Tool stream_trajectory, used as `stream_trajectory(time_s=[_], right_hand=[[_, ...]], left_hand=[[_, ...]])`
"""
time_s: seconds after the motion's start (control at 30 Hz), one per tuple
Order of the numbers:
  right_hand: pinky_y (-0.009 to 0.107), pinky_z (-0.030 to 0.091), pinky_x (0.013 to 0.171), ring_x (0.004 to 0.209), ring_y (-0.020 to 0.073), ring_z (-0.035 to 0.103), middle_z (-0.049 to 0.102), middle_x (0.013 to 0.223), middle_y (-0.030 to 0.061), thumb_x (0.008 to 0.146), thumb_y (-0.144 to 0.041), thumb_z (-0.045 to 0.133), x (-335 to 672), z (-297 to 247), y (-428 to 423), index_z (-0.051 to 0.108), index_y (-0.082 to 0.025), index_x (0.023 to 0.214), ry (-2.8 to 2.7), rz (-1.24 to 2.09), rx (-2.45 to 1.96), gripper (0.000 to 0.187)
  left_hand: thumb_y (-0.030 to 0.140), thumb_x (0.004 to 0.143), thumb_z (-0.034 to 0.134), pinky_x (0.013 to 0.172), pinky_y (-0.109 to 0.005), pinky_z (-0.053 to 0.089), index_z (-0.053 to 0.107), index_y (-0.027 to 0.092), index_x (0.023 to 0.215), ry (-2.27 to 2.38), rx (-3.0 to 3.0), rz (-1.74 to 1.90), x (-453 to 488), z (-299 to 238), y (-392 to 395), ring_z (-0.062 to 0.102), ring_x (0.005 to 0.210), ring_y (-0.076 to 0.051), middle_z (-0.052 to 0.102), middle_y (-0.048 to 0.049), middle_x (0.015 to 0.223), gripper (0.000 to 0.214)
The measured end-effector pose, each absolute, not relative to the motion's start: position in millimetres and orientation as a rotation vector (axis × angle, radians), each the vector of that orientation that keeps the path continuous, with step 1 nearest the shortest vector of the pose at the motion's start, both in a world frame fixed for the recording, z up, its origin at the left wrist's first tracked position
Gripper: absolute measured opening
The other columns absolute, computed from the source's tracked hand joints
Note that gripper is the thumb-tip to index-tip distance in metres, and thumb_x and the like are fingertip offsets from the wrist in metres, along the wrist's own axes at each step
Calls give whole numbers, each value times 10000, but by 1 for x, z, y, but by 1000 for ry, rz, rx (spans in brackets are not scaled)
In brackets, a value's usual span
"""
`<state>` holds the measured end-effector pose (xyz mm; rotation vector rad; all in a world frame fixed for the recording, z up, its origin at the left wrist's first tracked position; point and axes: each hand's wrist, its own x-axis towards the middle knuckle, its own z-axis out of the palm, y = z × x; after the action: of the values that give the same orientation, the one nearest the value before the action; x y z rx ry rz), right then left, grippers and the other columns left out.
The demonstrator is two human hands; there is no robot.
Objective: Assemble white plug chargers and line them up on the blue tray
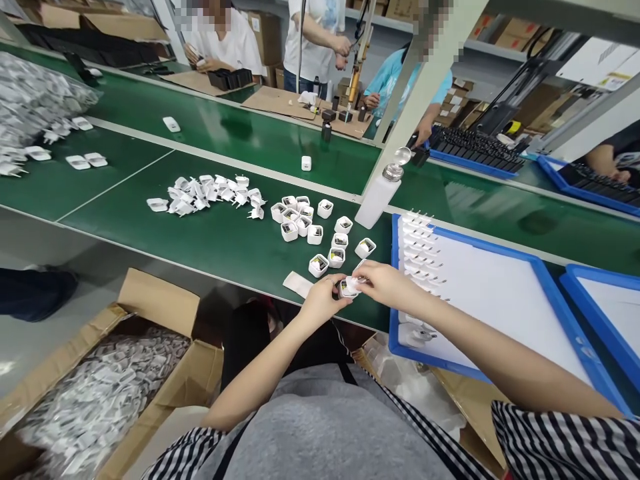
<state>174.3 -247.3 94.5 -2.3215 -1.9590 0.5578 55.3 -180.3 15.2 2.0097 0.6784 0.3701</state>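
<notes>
My left hand [323, 298] and my right hand [383, 281] meet at the near edge of the green table [235, 247], both closed on one small white charger housing [349, 287] held between them. Just beyond lie several open white housings [320, 230], and further left a pile of white plug caps [210, 193]. To the right, a blue-rimmed white tray [545, 280] holds a column of finished plugs [417, 243] along its left side.
A white squeeze bottle [380, 197] stands behind the tray. A small white pad [299, 283] lies by my left hand. A cardboard box [100, 393] full of white parts sits on the floor at left. Other people work across the table at the back. A second blue tray [605, 313] is at far right.
</notes>
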Motion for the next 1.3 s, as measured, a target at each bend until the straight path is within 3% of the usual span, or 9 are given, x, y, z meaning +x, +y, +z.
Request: stream_trajectory(time_s=[0.2, 0.47, 0.77, 0.97, 1.17, 1.3], right_hand=[[252, 400, 691, 832, 184, 534, 568, 897, 94, 746, -161, 449, 167, 87, -241, 571, -109, 891, -2198, 461, -2409, 197], [254, 406, 654, 806, 190, 550, 576, 912, 79, 760, -180, 447, 160, 95, -236, 561, -123, 924, -2341, 425, -2545, 208], [226, 396, 664, 827, 168, 552, 592, 902, 66, 769, -163, 423, 158, 97, -229, 557, -141, 902, -2518, 441, -2585, 190], [239, 370, 524, 694, 200, 584, 611, 690, 94, 711, -102, 465, 150, 102, -217, 562, -106, 839, -2706, 564, -2747, 161], [247, 302, 448, 599, 206, 570, 597, 640, 103, 673, -56, 446, 150, 106, -206, 510, -76, 910, -3185, 616, -2504, 246], [249, 255, 425, 547, 198, 547, 598, 623, 98, 674, -51, 425, 151, 108, -197, 507, -85, 920, -3351, 737, -2327, 261]], left_hand=[[186, 581, 607, 625, -230, 429, 508, 121, 1002, 681, 1965, 399, 55, 12, -182, 494, 626, -92, 574, -35, 865, 438], [163, 585, 599, 611, -217, 423, 530, 180, 968, 641, 1925, 459, 55, 8, -182, 481, 602, -85, 566, 1, 824, 389], [194, 580, 613, 640, -243, 428, 504, 158, 1014, 670, 1908, 422, 54, 7, -183, 508, 636, -112, 579, -30, 903, 449], [191, 604, 602, 654, -262, 434, 512, 146, 1007, 695, 1903, 397, 54, 6, -185, 550, 671, -143, 594, -52, 902, 415], [210, 618, 605, 753, -312, 411, 503, 155, 1034, 702, 1857, 390, 53, 5, -185, 542, 865, -209, 585, -73, 986, 432], [233, 625, 608, 736, -315, 412, 496, 175, 1046, 690, 1851, 358, 53, 5, -185, 548, 863, -218, 602, -65, 962, 439]])
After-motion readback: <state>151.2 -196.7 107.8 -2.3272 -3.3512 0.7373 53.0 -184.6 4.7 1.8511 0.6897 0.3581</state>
